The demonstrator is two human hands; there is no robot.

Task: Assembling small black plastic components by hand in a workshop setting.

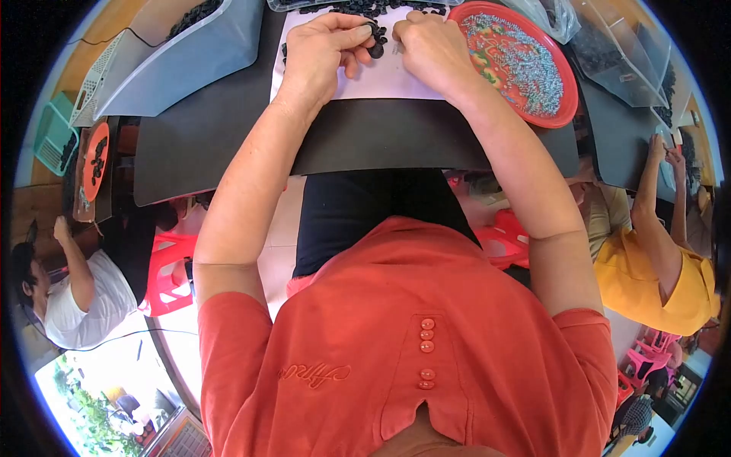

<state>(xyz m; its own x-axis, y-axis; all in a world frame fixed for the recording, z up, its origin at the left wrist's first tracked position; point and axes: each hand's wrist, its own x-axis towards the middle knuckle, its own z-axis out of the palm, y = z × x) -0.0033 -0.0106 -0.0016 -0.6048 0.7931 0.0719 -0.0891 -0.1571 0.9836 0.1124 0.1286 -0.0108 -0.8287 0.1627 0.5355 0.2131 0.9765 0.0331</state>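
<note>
My left hand (326, 47) is closed, with thumb and fingers pinching a small black part (375, 50) with rounded ends. To its right my right hand (435, 50) is also closed, its fingertips curled close to that part. Something thin and pale shows by those fingertips, too small to name. Both hands are over a white sheet (365, 90) on the dark table. More small black parts (358, 7) lie along the sheet's far side. Beside my right hand a red round tray (565, 107) holds many small silvery metal pieces (525, 72).
A large grey-blue bin (202, 65) with black parts stands at left on the dark table (228, 133). Clear plastic bins (617, 57) stand at right, near a plastic bag (552, 19). People sit at both sides, one in a white shirt (91, 305), another in yellow (659, 282).
</note>
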